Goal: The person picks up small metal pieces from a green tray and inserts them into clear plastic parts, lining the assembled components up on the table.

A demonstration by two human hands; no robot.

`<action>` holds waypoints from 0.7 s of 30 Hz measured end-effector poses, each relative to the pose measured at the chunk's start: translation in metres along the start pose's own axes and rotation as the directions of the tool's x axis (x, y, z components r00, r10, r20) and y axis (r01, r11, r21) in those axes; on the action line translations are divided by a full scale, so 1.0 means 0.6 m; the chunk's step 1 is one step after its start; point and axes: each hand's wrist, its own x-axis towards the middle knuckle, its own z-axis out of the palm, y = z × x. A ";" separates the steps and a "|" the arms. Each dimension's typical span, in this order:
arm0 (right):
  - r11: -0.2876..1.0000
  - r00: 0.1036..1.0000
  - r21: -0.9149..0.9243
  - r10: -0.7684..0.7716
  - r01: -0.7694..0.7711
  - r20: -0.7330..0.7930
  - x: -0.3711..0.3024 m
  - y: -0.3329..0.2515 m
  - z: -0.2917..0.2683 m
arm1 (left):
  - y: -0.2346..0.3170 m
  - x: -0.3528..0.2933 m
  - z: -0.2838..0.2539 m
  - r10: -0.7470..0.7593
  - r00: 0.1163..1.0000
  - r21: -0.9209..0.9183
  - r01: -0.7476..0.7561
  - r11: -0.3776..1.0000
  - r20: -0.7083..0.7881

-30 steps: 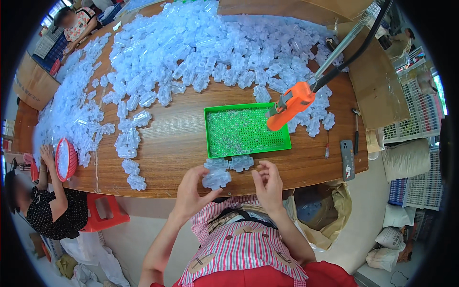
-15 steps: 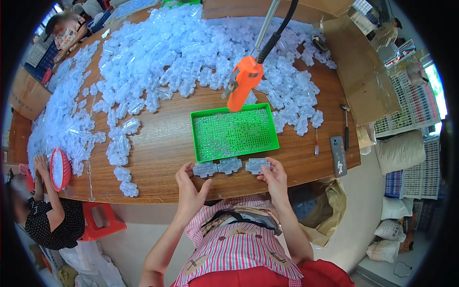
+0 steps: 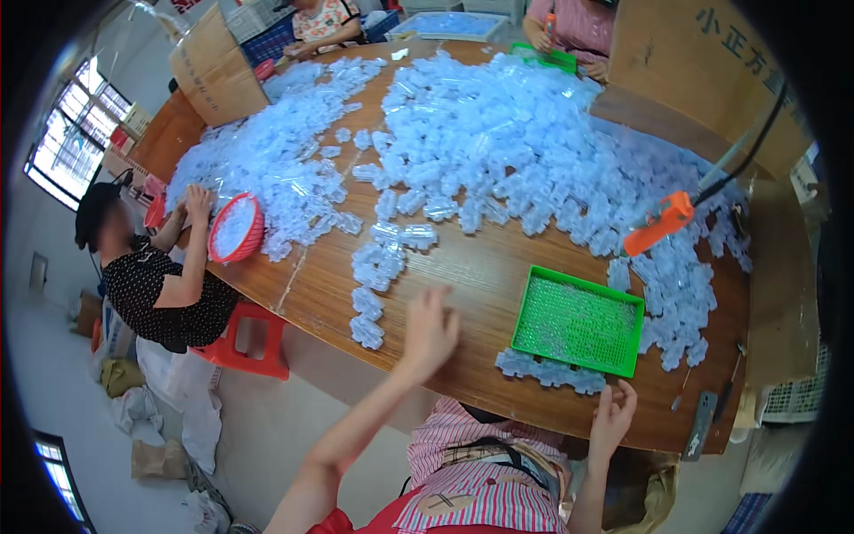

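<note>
- Table (image 3: 471, 276) — bears everything.
- Plastic heap (image 3: 498, 133): far side, within reach.
- Green tray (image 3: 569, 360), right: rim contains small bits (image 3: 569, 316).
- Plastic row (image 3: 547, 369): along tray's near side.
- Left hand (image 3: 431, 335): spread, blurred, left of tray.
- Right hand (image 3: 612, 420): fingers parted near row's right end — contact unclear.

a row of clear, bluish plastic pieces (image 3: 551, 372) is lying flat on the bench (image 3: 480, 276), running end to end just beside the near long wall of the green tray (image 3: 633, 351). the tray is resting flat, holding small shiny parts (image 3: 569, 316). similar pieces (image 3: 366, 303) are forming an irregular column farther left, well apart from the row.
</note>
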 end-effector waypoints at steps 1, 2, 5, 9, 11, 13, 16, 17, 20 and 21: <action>0.999 0.999 0.041 -0.027 0.025 0.027 -0.003 -0.008 -0.001 | -0.021 0.035 -0.017 0.013 0.999 0.149 -0.005 0.989 -0.048; 0.998 0.999 0.046 -0.036 0.035 0.040 -0.006 -0.016 0.002 | -0.056 0.068 -0.026 0.052 0.990 0.268 -0.016 0.963 -0.128; 0.996 0.995 0.054 -0.080 0.077 0.066 -0.015 -0.040 0.010 | -0.129 0.153 -0.046 0.039 0.993 0.439 0.012 0.898 -0.107; 0.988 0.994 0.131 -0.085 0.077 0.063 -0.032 -0.072 0.022 | -0.170 0.205 -0.049 0.131 0.991 0.562 -0.113 0.820 0.008; 0.985 0.991 0.141 -0.108 0.096 0.075 -0.040 -0.086 0.024 | -0.170 0.203 -0.049 0.137 0.990 0.521 -0.138 0.842 0.041; 0.984 0.989 0.146 -0.120 0.106 0.090 -0.048 -0.098 0.031 | -0.156 0.185 -0.043 0.294 0.955 0.431 -0.285 0.856 0.048; 0.978 0.976 0.206 -0.083 0.041 0.199 -0.057 -0.123 0.051 | -0.078 0.131 -0.033 0.368 0.929 0.266 -0.364 0.892 0.037; 0.975 0.963 0.224 -0.060 0.000 0.264 -0.056 -0.126 0.060 | -0.034 0.105 -0.038 0.379 0.924 0.234 -0.381 0.895 0.057; 0.937 0.874 0.349 -0.191 0.026 0.446 -0.056 -0.146 0.112 | 0.060 0.020 -0.046 0.422 0.900 0.125 -0.434 0.892 0.114; 0.932 0.854 0.360 -0.154 -0.042 0.498 -0.058 -0.149 0.133 | 0.077 -0.003 -0.040 0.467 0.878 0.132 -0.478 0.868 0.107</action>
